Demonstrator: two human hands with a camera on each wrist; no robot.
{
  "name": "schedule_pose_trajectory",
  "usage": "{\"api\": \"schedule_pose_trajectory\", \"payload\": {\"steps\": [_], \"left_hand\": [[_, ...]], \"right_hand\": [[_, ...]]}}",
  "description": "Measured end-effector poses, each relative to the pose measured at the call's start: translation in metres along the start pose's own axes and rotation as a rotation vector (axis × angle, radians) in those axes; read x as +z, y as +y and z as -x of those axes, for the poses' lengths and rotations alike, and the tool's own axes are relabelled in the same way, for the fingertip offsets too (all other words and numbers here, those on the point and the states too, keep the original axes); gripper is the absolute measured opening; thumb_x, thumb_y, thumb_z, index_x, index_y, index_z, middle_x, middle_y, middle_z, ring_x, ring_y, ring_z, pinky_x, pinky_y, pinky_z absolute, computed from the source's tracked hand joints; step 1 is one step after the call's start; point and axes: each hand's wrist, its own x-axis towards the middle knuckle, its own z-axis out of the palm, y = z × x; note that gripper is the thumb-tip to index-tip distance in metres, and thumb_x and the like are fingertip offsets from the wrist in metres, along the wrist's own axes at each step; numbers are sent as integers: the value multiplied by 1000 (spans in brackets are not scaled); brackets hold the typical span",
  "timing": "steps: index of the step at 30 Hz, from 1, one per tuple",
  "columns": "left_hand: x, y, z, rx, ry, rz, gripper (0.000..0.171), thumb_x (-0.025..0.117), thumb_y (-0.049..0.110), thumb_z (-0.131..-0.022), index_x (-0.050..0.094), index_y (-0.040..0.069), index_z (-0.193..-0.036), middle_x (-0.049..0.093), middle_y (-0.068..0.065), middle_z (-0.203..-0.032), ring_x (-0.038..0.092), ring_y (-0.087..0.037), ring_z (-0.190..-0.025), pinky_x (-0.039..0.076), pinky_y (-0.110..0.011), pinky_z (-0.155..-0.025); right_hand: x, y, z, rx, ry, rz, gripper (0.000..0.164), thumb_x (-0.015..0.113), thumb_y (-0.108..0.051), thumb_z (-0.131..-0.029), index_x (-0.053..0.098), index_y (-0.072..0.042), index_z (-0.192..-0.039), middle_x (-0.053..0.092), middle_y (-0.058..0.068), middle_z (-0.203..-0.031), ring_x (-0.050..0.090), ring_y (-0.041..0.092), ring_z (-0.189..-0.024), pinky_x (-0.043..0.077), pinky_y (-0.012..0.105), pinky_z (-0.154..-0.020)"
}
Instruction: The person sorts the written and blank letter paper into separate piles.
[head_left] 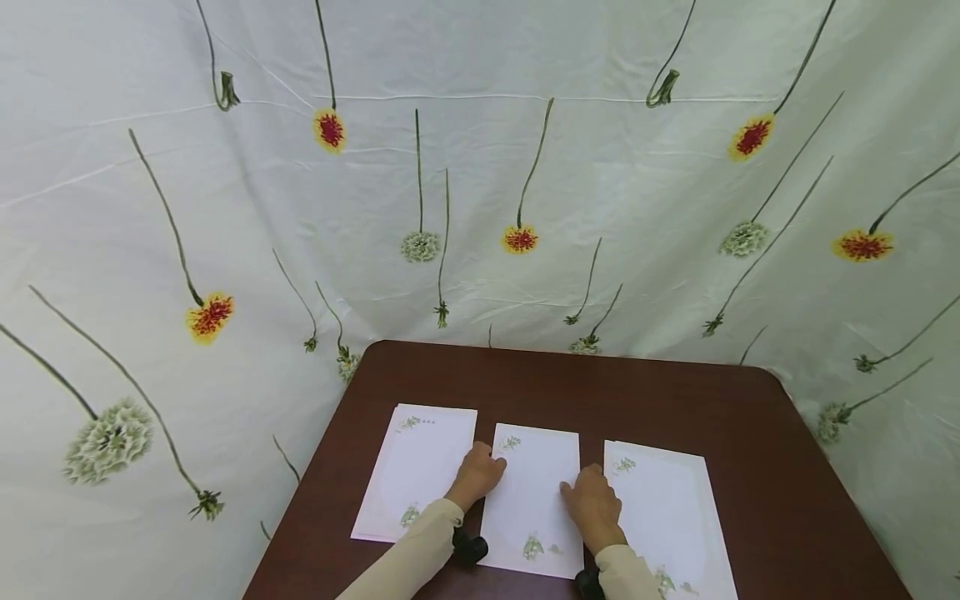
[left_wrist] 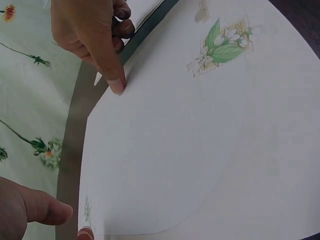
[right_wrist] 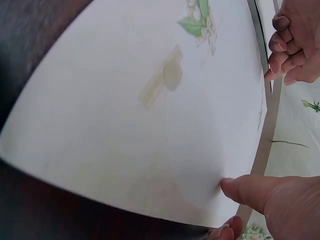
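A white sheet (head_left: 531, 500) with a pale green plant print lies on the brown table between two similar sheets. My left hand (head_left: 477, 475) is at its upper left edge. Its thumb (left_wrist: 52, 210) stands out beside the paper in the left wrist view, and a fingertip (left_wrist: 85, 233) is at the edge. My right hand (head_left: 592, 507) is at the opposite edge, thumb (right_wrist: 240, 190) touching the paper's face. Its other fingers (left_wrist: 122, 27) are bent down by the gap toward the right sheet (head_left: 663, 508), their tips partly hidden in the head view.
The left sheet (head_left: 420, 475) lies beside my left forearm. Dark wood of the table (head_left: 570, 375) extends behind the sheets and to the right. A white curtain (head_left: 465, 275) with printed flowers hangs around the table. Black wrist cameras (head_left: 469, 548) sit under both cream sleeves.
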Motion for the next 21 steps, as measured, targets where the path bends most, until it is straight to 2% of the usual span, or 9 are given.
{"api": "schedule_pose_trajectory", "payload": {"steps": [2, 5, 9, 14, 18, 21], "left_hand": [[0, -1, 0, -3, -5, 30, 18, 56, 12, -91, 48, -2, -84, 46, -7, -70, 42, -20, -61, 36, -35, -55], [1, -3, -1, -19, -7, 71, 23, 55, 14, -92, 40, 6, -77, 40, -3, -66, 35, -17, -57, 30, -32, -53], [2, -6, -2, -45, -1, 121, 21, 56, 15, -93, 46, 1, -82, 44, -7, -72, 38, -19, -62, 32, -33, -57], [2, -7, -3, -29, 13, 145, 24, 58, 12, -91, 52, -8, -102, 55, -14, -88, 52, -25, -77, 46, -41, -70], [3, -7, -4, 13, 41, 125, 21, 60, 7, -89, 50, -4, -105, 53, -14, -95, 53, -28, -88, 47, -45, -78], [2, -7, -3, 34, 44, 106, 17, 60, 3, -89, 49, 1, -102, 53, -13, -95, 53, -29, -89, 47, -44, -77]], "right_hand": [[2, -1, 0, 15, -5, -14, 50, 75, -19, -87, 49, 20, -104, 62, 28, -76, 66, 44, -68, 51, 55, -62], [3, -2, 0, 35, -6, -31, 50, 74, -18, -87, 49, 21, -104, 62, 30, -79, 66, 45, -70, 52, 55, -62], [5, -2, 0, 57, -18, -66, 49, 73, -17, -87, 48, 21, -105, 62, 29, -82, 65, 45, -74, 51, 55, -63], [5, -1, 2, 69, -30, -110, 46, 72, -15, -88, 47, 20, -104, 61, 29, -81, 65, 45, -73, 51, 53, -61], [4, -1, 1, 73, -34, -151, 43, 72, -13, -87, 46, 19, -102, 60, 28, -81, 65, 44, -73, 51, 53, -61], [4, 1, 0, 73, -38, -183, 43, 71, -13, -86, 46, 19, -101, 60, 27, -80, 64, 41, -71, 50, 52, -60]]}}
